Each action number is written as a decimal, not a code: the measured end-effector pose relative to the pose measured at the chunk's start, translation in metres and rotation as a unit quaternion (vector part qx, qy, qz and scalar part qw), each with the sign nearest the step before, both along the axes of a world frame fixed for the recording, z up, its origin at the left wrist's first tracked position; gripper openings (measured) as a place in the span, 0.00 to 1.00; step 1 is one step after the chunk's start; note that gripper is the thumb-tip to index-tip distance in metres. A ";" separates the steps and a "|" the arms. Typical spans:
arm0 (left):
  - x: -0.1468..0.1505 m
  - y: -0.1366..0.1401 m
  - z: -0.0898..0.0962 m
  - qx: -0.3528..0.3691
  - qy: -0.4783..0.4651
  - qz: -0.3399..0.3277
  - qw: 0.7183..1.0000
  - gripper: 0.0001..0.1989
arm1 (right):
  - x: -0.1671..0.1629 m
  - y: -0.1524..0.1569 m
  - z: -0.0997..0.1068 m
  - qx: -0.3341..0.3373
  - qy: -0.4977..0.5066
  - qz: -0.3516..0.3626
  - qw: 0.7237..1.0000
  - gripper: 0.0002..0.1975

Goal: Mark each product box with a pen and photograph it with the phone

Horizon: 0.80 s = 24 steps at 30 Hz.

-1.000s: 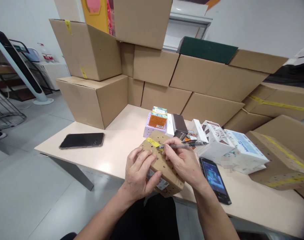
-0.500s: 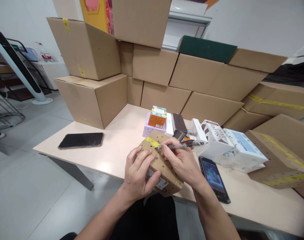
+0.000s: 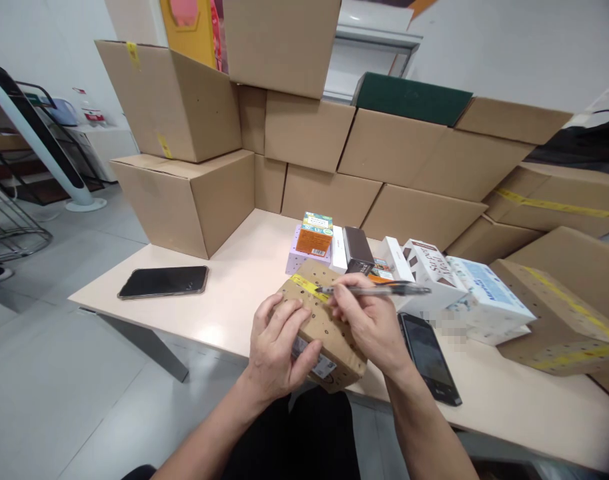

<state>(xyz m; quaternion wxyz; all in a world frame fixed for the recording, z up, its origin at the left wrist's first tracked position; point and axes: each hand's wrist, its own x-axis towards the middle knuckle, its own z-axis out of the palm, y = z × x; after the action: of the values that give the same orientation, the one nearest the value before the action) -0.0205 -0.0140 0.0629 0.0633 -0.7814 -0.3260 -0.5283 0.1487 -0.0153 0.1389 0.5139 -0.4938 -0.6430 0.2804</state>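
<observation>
A small brown cardboard box (image 3: 334,340) with dark printed marks rests tilted at the table's front edge. Yellow tape (image 3: 307,285) runs across its far end, and a white label (image 3: 324,365) shows on its near side. My left hand (image 3: 283,343) grips the box from the left, thumb on the near side and fingers over the top. Pinched in my right hand (image 3: 367,317) is a pen (image 3: 384,289), its tip at the yellow tape; whether it touches cannot be told. Behind the box stand an orange-and-teal carton (image 3: 315,235) and a dark brown box (image 3: 358,250).
A black phone (image 3: 163,281) lies at the left of the table (image 3: 224,293); another phone (image 3: 429,360) lies right of my right hand. White cartons (image 3: 434,273) stand behind it. Large cardboard boxes (image 3: 314,133) are stacked along the back, with taped boxes (image 3: 559,320) at the right.
My right hand has shifted slightly right and tipped the pen flatter, its tip now nearer the tape. The right phone's screen has dimmed. My left hand and the box hold still.
</observation>
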 end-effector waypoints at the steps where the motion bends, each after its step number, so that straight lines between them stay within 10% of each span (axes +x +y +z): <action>1: 0.000 0.000 0.000 0.000 -0.002 0.000 1.000 0.20 | 0.001 -0.002 -0.002 0.017 0.061 -0.026 0.998 0.09; 6: -0.001 0.002 0.000 -0.011 -0.023 -0.015 1.000 0.20 | 0.024 -0.019 -0.030 0.164 0.238 -0.206 0.935 0.09; 10: -0.007 0.020 0.000 -0.050 -0.065 -0.068 0.994 0.15 | 0.062 -0.032 -0.076 0.109 0.054 -0.350 0.929 0.13; 13: -0.013 0.041 0.003 -0.082 -0.104 -0.131 0.982 0.09 | 0.082 -0.035 -0.105 0.026 -0.229 -0.261 0.937 0.17; 17: -0.014 0.065 0.007 -0.131 -0.123 -0.174 0.968 0.07 | 0.087 -0.025 -0.115 -0.081 -0.479 -0.198 0.851 0.24; 24: -0.012 0.080 0.005 -0.158 -0.105 -0.108 0.976 0.10 | 0.086 0.005 -0.112 -0.110 -0.537 -0.188 0.815 0.23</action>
<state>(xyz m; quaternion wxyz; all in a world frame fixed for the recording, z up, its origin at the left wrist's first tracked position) -0.0325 0.0663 0.0678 -0.1530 -0.7522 -0.3239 -0.5531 0.2344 -0.0102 0.0265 0.0717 -0.7304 -0.6764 -0.0628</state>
